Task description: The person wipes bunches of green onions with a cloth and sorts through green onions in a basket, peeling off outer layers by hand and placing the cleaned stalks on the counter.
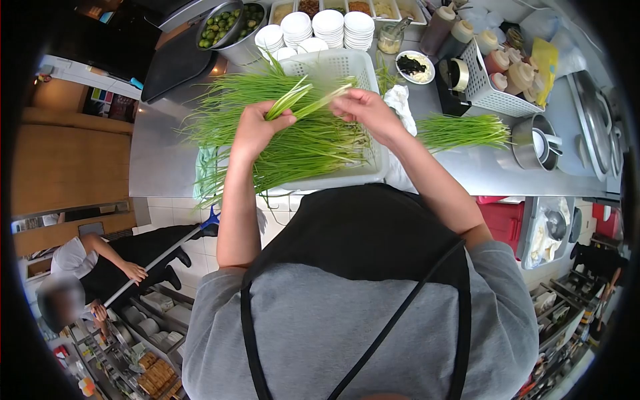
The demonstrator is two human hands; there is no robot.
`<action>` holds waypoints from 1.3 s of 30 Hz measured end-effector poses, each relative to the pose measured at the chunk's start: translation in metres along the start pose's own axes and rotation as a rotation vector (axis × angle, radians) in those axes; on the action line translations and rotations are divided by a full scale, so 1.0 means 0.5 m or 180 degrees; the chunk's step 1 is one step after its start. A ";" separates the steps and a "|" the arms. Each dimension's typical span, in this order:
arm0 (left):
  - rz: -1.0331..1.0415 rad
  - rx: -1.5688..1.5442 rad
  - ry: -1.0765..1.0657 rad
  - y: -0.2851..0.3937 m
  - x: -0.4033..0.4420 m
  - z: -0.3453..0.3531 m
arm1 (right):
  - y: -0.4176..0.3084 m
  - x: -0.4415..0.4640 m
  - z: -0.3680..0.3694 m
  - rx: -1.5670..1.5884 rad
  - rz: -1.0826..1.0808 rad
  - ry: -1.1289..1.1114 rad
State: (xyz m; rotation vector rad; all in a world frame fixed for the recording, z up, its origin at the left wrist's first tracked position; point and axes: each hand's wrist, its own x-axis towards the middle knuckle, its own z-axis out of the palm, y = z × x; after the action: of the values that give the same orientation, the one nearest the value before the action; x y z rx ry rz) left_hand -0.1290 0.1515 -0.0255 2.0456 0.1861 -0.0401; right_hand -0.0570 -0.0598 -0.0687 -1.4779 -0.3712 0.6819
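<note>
My left hand (263, 127) is closed around a small bunch of garlic chives (291, 100), their pale ends pointing up and to the right. At the right, my right hand (363, 110) pinches at the whitish root end of a chive stalk, its fingertips slightly blurred. Both hands are above a white perforated basket (379, 160) heaped with a thick layer of long green chives (313, 150), whose leaves spill over its left side. A separate pile of chives (463, 131) lies on the steel counter to the right, past a crumpled white cloth (399, 107).
Stacked white bowls (329, 30), a pot of limes (223, 30) and a small dish (415, 67) stand behind the basket. Sauce bottles in a white crate (477, 73) and metal pots (533, 143) are at right. A co-worker (93, 253) holds a long-handled tool at left.
</note>
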 end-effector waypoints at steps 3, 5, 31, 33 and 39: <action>0.0025 -0.0310 -0.0224 0.009 -0.001 0.017 | -0.008 -0.008 0.008 0.0768 -0.0057 0.0285; -0.0038 -0.0399 -0.0334 0.011 0.000 0.025 | -0.013 -0.010 0.007 0.0952 -0.0151 0.0346; -0.0043 -0.0812 0.0083 0.042 0.000 0.022 | 0.002 -0.024 -0.046 -0.2410 -0.1244 0.0819; 0.0053 -0.0668 0.0119 0.032 0.007 0.030 | -0.013 -0.026 -0.035 -0.2768 -0.1630 0.1253; 0.0179 -0.0307 0.0057 0.049 0.005 0.060 | -0.074 -0.020 0.012 -0.1328 -0.2236 0.1278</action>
State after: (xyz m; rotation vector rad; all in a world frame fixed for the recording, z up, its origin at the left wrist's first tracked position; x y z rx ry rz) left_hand -0.1213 0.1142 -0.0183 1.9544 0.1392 0.0218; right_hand -0.0613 -0.0596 -0.0300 -1.6824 -0.6972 -0.2689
